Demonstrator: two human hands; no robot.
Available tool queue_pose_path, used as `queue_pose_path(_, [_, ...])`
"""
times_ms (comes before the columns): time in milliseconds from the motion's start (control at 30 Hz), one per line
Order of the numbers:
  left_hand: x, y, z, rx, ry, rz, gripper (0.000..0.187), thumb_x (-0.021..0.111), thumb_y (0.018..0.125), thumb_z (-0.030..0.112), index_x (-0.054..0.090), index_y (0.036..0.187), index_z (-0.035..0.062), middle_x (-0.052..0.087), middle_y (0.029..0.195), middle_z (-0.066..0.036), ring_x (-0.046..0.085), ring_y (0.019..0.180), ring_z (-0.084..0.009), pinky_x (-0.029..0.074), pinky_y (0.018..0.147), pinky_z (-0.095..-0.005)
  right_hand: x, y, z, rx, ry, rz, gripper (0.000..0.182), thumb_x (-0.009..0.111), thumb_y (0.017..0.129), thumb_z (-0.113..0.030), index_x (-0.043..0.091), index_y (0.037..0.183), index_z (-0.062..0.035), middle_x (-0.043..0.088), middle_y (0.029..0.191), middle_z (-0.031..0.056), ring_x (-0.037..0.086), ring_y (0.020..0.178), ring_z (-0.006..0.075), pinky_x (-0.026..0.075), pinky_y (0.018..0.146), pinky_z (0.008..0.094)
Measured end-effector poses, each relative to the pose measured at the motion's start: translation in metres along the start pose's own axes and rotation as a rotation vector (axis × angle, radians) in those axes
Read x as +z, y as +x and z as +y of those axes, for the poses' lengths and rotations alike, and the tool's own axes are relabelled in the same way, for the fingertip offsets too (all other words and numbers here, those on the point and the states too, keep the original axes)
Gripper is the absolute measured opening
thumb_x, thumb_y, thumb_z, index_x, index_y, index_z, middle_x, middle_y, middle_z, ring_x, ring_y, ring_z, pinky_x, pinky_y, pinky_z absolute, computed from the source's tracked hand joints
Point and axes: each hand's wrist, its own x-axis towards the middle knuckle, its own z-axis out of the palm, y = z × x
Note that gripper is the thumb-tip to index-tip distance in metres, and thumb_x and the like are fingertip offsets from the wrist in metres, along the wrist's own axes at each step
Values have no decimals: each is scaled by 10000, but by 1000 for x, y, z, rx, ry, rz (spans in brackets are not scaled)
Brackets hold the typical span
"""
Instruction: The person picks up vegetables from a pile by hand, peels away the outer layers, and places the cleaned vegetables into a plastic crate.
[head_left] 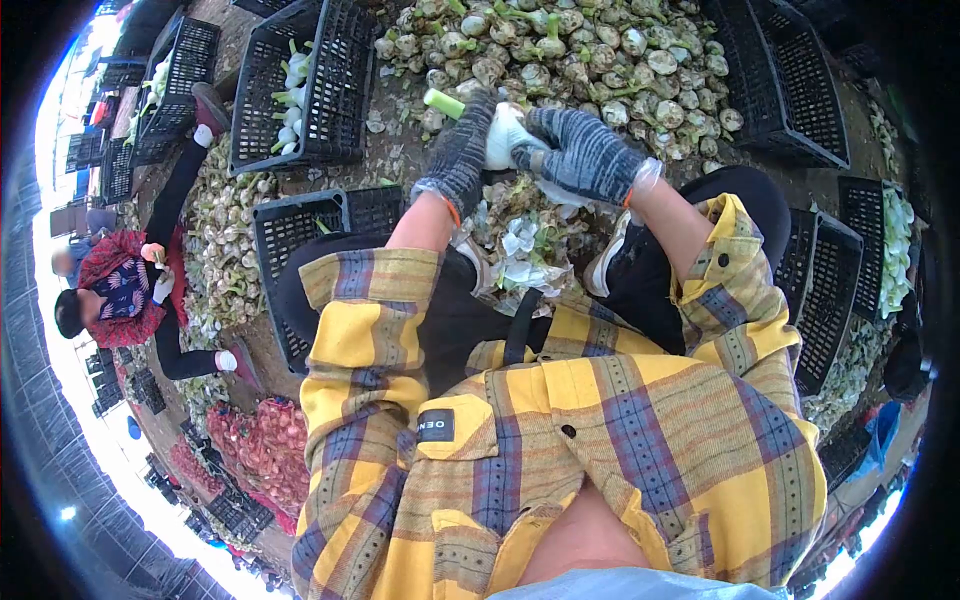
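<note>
Both hands wear grey striped knit gloves with clear plastic at the cuffs. My left hand [461,148] is closed around a white onion [503,138], whose cut green stalk sticks out past the thumb side. From the other side my right hand [588,152] presses its curled fingers against the bulb. Thin pale material hangs under the right hand; whether it is skin or plastic I cannot make out. Below the hands, between my shoes, lies a heap of peeled onion skins [522,245]. A large pile of unpeeled onions [600,60] spreads just beyond the hands.
A black crate [345,75] with peeled onions stands at upper left, another crate [300,225] beside my left knee. More crates [785,85] are on the right. At far left a co-worker [115,285] sits by another onion pile [235,235]. Red net sacks [265,450] lie lower left.
</note>
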Motion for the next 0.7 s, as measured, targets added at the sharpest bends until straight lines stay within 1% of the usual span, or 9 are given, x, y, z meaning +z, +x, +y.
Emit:
queue_pose_path(167, [-5,17,-5,-109,-317,-279,347,509,796,393,556,963,92,590,873,-67,584,740,-200,502,617,-364,-7,0,16,183,615,-24,338,580,720,-137,543,1024,7,587,904,47,548,798,136,437,742,263])
queue_pose_path(267, [-12,21,0,-141,-526,-471,293,477,822,311,564,984,83,599,890,-76,586,759,-207,483,730,-347,-22,1,33,104,1019,-236,406,627,726,-245,538,1043,-7,586,898,43,553,787,121,446,730,245])
queue_pose_path(333, [-18,28,-6,-52,-427,-486,284,481,816,294,567,981,80,594,893,-77,585,760,-202,488,672,-356,-22,2,44,137,993,-183,494,653,707,-344,532,1053,-13,579,924,49,547,795,112,447,726,243])
queue_pose_path(400, [-22,36,-11,35,-322,-506,276,486,809,277,570,978,76,590,896,-77,583,760,-197,494,615,-365,-23,9,56,254,592,-374,513,642,721,-362,510,1079,-19,565,971,66,530,850,120,433,764,257])
queue_pose_path(467, [-23,40,-13,125,-218,-524,268,490,802,260,573,976,73,585,899,-78,582,761,-191,500,557,-374,-30,1,23,66,491,-280,480,627,753,-319,486,1094,-12,550,1001,87,512,881,128,417,803,280])
queue_pose_path(600, [-11,4,-3,132,-227,-353,367,439,857,331,512,1030,15,565,951,-132,574,849,-225,493,724,-365,-18,1,6,20,105,-84,401,631,756,-279,513,1031,-11,569,941,95,514,841,135,418,787,291])
queue_pose_path(633, [-13,14,-11,676,351,-321,352,441,854,361,529,1007,56,576,920,-99,577,840,-219,504,691,-373,-16,1,5,58,222,-78,428,656,729,-280,526,1019,7,587,920,112,541,829,157,432,771,293])
queue_pose_path(667, [-18,22,-18,678,352,-322,352,441,854,361,529,1007,56,576,920,-99,577,840,-219,504,691,-373,-12,2,6,94,338,-71,455,681,702,-280,540,1008,26,604,899,129,568,817,179,446,755,295])
queue_pose_path(700, [-13,14,-13,317,201,-236,350,491,822,365,522,1023,81,570,909,-83,574,817,-208,509,633,-359,-6,3,9,86,187,20,426,694,697,-223,547,1006,30,608,899,120,564,805,162,449,745,287])
